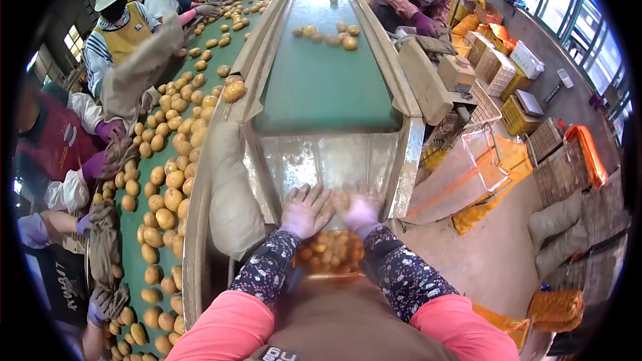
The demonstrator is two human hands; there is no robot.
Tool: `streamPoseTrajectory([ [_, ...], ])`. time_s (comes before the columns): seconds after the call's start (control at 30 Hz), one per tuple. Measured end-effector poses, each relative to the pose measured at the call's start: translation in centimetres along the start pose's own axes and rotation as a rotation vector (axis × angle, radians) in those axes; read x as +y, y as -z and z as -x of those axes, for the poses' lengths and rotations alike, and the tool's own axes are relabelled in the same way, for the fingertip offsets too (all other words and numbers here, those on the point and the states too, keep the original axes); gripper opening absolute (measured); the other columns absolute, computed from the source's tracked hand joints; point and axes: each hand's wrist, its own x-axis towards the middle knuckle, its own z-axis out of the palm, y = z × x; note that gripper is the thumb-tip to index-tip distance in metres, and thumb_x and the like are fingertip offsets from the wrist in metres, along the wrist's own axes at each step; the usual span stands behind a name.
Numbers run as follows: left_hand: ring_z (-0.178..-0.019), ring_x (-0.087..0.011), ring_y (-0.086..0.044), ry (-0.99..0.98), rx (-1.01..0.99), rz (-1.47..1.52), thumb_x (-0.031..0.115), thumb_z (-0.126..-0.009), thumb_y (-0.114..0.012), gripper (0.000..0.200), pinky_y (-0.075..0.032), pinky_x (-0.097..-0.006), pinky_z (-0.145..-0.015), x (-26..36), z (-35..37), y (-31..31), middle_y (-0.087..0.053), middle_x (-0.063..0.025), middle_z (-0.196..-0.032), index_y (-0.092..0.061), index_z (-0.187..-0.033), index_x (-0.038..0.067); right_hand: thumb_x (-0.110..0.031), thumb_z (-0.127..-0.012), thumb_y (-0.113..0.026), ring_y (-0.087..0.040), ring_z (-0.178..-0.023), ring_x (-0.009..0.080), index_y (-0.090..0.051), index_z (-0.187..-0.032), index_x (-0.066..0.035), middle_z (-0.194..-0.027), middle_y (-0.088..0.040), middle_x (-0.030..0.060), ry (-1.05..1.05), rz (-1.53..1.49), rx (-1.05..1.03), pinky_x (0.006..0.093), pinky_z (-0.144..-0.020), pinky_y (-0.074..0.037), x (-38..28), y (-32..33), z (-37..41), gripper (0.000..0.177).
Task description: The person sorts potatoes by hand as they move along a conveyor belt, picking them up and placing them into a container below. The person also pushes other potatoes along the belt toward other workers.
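Observation:
Both my hands rest low on the metal chute at the near end of the green belt. My left hand (pixel 305 210) lies with its gloved fingers spread on the metal. Beside it, my right hand (pixel 359 208) points forward, its fingers blurred, with what looks like a potato between the two hands. Just below them, many potatoes (pixel 329 251) sit in an orange mesh bag against my apron. Farther up the green belt (pixel 328 87) lies a loose group of potatoes (pixel 349 43), with a few more beyond it.
On the left, a second green belt (pixel 152 294) carries many potatoes past several co-workers in gloves. A grey padded roll (pixel 231 194) lines the chute's left side. Another person (pixel 418 0) stands at the upper right, near crates (pixel 495 70). Orange mesh (pixel 555 309) lies at the lower right.

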Motion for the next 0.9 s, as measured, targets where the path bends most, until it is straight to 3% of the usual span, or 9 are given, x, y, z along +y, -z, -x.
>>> streamPoseTrajectory([
  [0.03, -0.131, -0.0343, -0.044, 0.005, -0.011, 0.021, 0.049, -0.089, -0.054, 0.065, -0.031, -0.0524, -0.111, 0.0, 0.0, 0.1, -0.047, -0.0099, -0.148, -0.048, -0.144, 0.015, -0.056, -0.085, -0.059, -0.042, -0.134, 0.0423, -0.06, -0.135, -0.026, -0.148, -0.046, 0.0166, 0.056, 0.081, 0.112, 0.0575, -0.112, -0.026, 0.0, -0.7, 0.6, 0.059],
  [0.23, -0.134, -0.0351, -0.043, 0.013, -0.037, 0.012, 0.049, -0.089, -0.053, 0.066, -0.029, -0.053, -0.113, -0.3, 0.0, -0.3, -0.044, -0.01, -0.15, -0.046, -0.146, 0.016, -0.055, -0.086, -0.059, -0.043, -0.133, 0.0387, -0.059, -0.136, -0.022, -0.142, -0.052, 0.0158, 0.16, 0.053, 0.23, 0.0558, -0.111, -0.028, 0.8, -2.0, 0.1, 0.06],
  [0.9, -0.139, -0.0348, -0.037, 0.007, -0.009, 0.021, 0.048, -0.09, -0.052, 0.063, -0.028, -0.0537, -0.114, 0.1, 0.1, 0.0, -0.043, -0.0091, -0.151, -0.048, -0.145, 0.016, -0.051, -0.087, -0.059, -0.044, -0.132, 0.0375, -0.049, -0.143, -0.019, -0.144, -0.049, 0.0132, 0.214, 0.121, 0.134, 0.0515, -0.113, -0.029, 0.7, -1.0, 0.4, 0.066],
])
